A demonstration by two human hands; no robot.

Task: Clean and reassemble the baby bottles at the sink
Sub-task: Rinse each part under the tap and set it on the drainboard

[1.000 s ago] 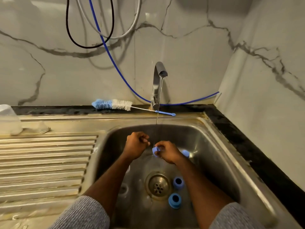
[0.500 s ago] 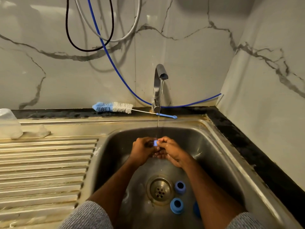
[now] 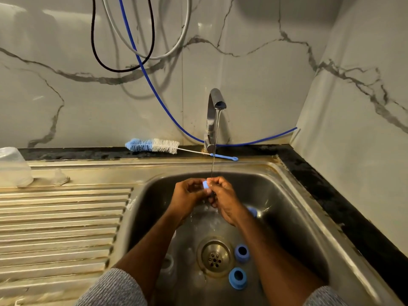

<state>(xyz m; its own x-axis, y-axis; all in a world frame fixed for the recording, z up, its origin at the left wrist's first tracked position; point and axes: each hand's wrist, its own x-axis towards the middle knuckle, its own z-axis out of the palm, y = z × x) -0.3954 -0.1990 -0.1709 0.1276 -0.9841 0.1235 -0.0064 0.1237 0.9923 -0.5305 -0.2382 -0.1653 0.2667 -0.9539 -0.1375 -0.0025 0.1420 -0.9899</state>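
1. Both hands are together over the middle of the sink basin (image 3: 293, 208), directly under the tap (image 3: 215, 111), from which a thin stream of water (image 3: 213, 164) falls.
2. The left hand (image 3: 187, 198) and the right hand (image 3: 223, 199) meet around a small blue bottle part (image 3: 205, 184); the fingers of both are curled on it and only a small piece of it shows between them.
3. The water stream lands just beside the blue part, on the fingertips of the right hand.
4. On the bottom of the basin, to the right of the drain (image 3: 215, 257), lie two blue bottle rings: one (image 3: 242, 252) touching the drain edge, the other (image 3: 237, 278) nearer to the person.
5. Another blue piece (image 3: 252, 211) shows just behind the right wrist; most of it is hidden, so I cannot tell what it is.
6. To the left of the drain, a clear part (image 3: 168, 260) lies partly under the left forearm.
7. A bottle brush (image 3: 154, 145) with blue and white bristles lies on the ledge behind the sink, its blue handle end reaching past the tap base.
8. On the draining board (image 3: 61, 228), at the far left, stands a clear container (image 3: 13, 166), and near it a small clear teat (image 3: 60, 176).
9. Cables and a blue hose (image 3: 154, 89) hang on the marble wall.
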